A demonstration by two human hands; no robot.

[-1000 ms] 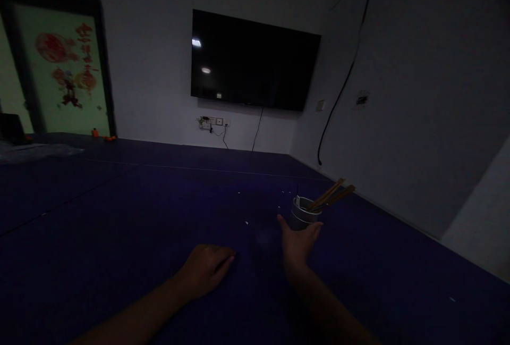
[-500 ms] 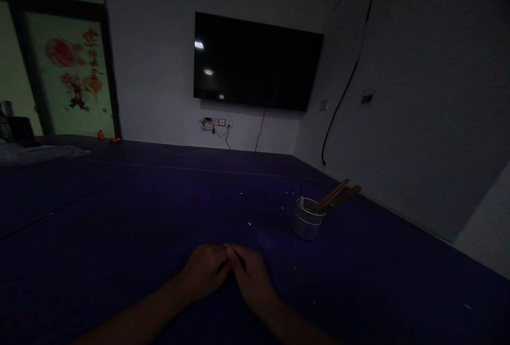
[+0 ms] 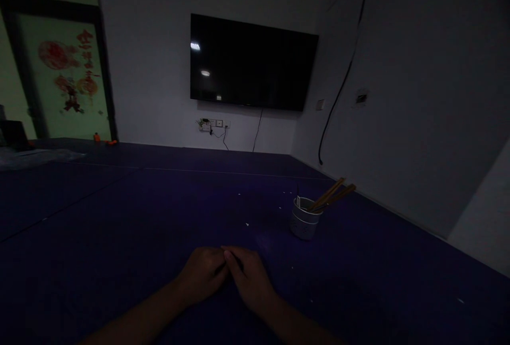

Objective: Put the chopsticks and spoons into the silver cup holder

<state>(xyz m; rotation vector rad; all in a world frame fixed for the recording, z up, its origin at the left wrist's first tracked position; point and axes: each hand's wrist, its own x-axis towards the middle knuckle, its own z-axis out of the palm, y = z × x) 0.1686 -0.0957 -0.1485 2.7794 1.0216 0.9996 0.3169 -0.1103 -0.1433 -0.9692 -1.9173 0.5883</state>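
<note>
My left hand [image 3: 204,273] and my right hand [image 3: 252,280] rest together on the dark blue surface, touching at the fingertips and thumbs. Both have their fingers curled closed. The right thumb lies against the left hand's knuckle side. No object shows in either hand, though the undersides of the fingers are hidden. Nearest to my right hand, ahead and to its right, stands a grey cup [image 3: 305,226] upright. Tan wooden-looking sticks [image 3: 332,194] lean out of it to the right, and a thin dark item and a white piece also poke up at its left rim.
Small white scraps [image 3: 247,224] lie scattered over the surface. Clear plastic sheeting [image 3: 43,159] and small orange items [image 3: 111,142] are at the far left. A television [image 3: 253,63] hangs on the wall, with a black cable [image 3: 338,100] at its right.
The whole view has shifted slightly, so the room and cup appear a little further left. My hands keep the same joined pose.
</note>
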